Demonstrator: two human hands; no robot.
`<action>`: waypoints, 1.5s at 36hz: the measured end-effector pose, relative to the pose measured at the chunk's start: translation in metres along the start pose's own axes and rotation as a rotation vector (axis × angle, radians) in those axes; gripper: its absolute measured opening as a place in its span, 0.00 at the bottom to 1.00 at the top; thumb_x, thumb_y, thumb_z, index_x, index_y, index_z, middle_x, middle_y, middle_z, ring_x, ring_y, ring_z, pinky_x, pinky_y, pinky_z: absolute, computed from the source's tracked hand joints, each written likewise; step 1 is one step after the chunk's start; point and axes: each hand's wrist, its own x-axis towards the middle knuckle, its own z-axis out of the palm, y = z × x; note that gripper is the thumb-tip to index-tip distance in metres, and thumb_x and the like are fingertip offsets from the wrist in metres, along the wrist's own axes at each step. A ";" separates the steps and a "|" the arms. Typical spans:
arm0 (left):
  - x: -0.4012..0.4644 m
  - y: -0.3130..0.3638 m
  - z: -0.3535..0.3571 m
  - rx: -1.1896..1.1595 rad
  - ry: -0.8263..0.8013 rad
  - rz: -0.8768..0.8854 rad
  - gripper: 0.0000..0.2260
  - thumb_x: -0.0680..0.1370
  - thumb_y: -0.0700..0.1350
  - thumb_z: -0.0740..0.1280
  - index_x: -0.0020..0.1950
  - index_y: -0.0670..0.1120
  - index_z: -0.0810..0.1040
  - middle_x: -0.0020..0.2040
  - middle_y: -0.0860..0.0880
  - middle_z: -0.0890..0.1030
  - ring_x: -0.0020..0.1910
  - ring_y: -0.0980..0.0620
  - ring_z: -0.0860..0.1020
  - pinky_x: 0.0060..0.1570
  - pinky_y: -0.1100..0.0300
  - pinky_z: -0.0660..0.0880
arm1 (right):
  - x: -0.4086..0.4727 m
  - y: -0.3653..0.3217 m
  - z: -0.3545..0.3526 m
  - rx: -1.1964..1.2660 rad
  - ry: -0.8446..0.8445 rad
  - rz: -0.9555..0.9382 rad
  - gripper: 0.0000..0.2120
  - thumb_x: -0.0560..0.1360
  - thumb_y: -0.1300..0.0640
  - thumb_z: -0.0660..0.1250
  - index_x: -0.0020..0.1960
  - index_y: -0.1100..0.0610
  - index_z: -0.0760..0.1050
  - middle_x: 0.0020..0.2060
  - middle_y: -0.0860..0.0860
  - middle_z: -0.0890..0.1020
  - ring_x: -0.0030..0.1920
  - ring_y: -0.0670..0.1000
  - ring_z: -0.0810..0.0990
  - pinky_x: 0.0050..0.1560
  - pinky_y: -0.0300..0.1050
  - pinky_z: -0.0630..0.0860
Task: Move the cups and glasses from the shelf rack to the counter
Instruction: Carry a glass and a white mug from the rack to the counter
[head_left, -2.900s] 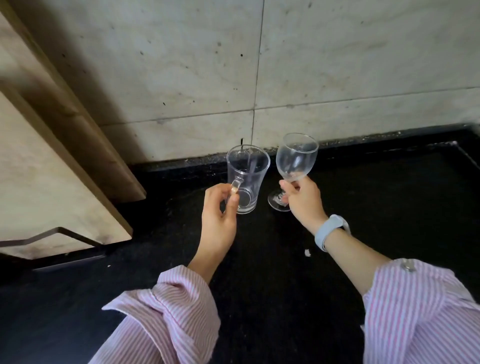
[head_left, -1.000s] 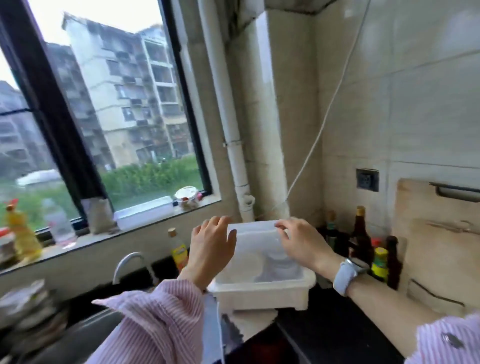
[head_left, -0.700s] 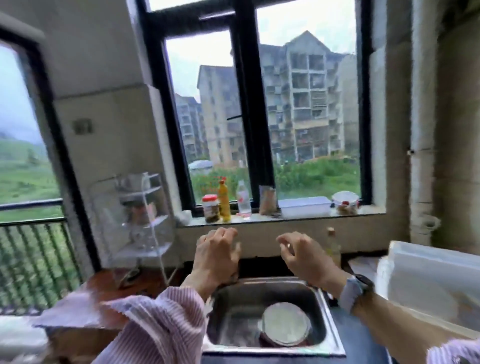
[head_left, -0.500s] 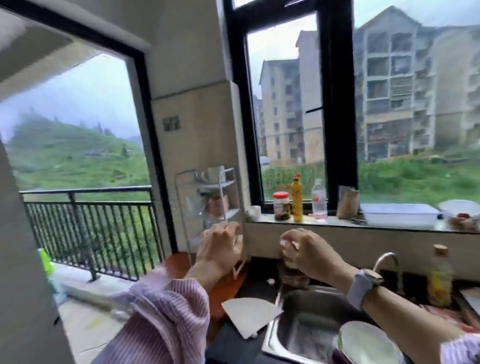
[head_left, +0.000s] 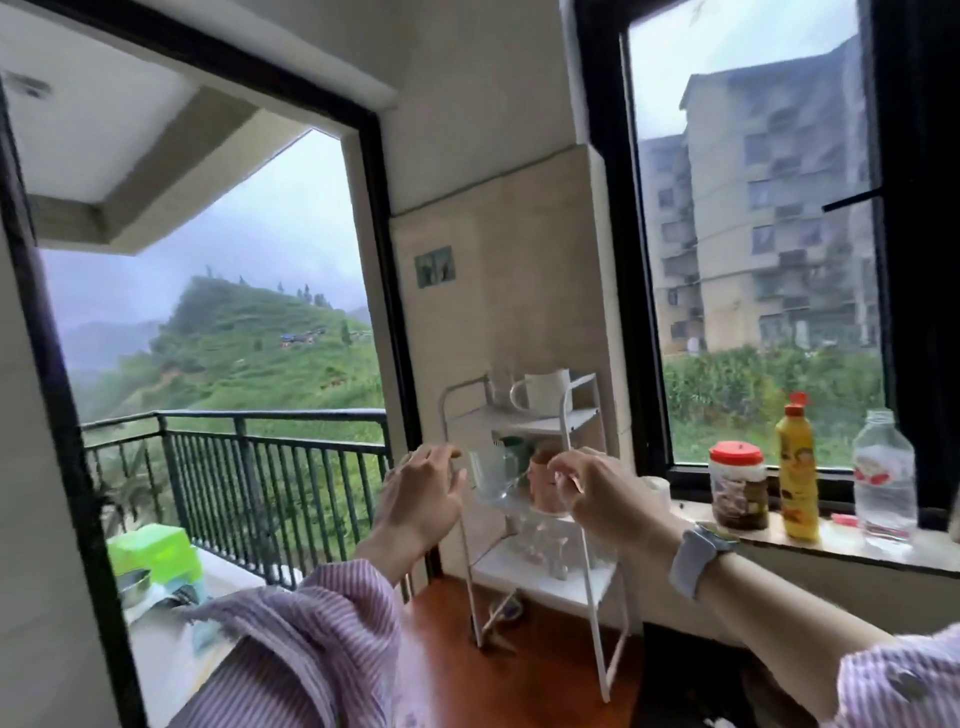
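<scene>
A white three-tier shelf rack (head_left: 566, 410) stands in the corner on a reddish-brown wooden surface (head_left: 524, 670). Its top tier carries a white mug (head_left: 545, 392). The middle tier holds a clear glass mug (head_left: 491, 475), a pinkish-brown cup (head_left: 543, 483) and a dark green cup (head_left: 514, 449) behind them. Blurred clear glasses (head_left: 545, 540) stand on the bottom tier. My left hand (head_left: 421, 499) hovers in front of the middle tier with fingers loosely curled and nothing in it. My right hand (head_left: 597, 493) is raised beside the pinkish-brown cup, also empty, with a watch on its wrist.
A windowsill (head_left: 841, 540) to the right bears a red-lidded jar (head_left: 737, 488), a yellow bottle (head_left: 797, 467) and a clear plastic bottle (head_left: 883, 473). An open doorway on the left leads to a balcony with a black railing (head_left: 234, 467) and a green box (head_left: 153, 551).
I set the glass mug and the wine glass on the black counter and let go. My view then swung left past the sink to the rack, and both empty hands now reach toward its middle tier.
</scene>
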 end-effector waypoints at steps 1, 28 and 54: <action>0.015 -0.007 0.005 -0.010 0.011 0.001 0.13 0.76 0.48 0.62 0.59 0.45 0.74 0.57 0.44 0.79 0.55 0.45 0.77 0.56 0.50 0.74 | 0.017 0.004 0.005 0.002 -0.001 0.006 0.11 0.77 0.57 0.56 0.50 0.58 0.77 0.49 0.54 0.80 0.50 0.55 0.78 0.52 0.50 0.75; 0.287 -0.167 0.186 -0.262 -0.041 0.241 0.13 0.76 0.45 0.61 0.59 0.45 0.74 0.60 0.44 0.77 0.58 0.43 0.75 0.58 0.50 0.73 | 0.308 0.100 0.170 0.064 0.229 0.515 0.14 0.77 0.54 0.56 0.52 0.61 0.76 0.51 0.59 0.81 0.54 0.61 0.77 0.52 0.47 0.71; 0.354 -0.093 0.294 -1.055 -0.104 -0.112 0.14 0.80 0.49 0.54 0.44 0.40 0.72 0.40 0.40 0.77 0.40 0.42 0.74 0.39 0.56 0.64 | 0.319 0.127 0.149 0.667 0.341 0.869 0.14 0.76 0.53 0.57 0.32 0.53 0.69 0.20 0.47 0.68 0.20 0.46 0.66 0.24 0.36 0.63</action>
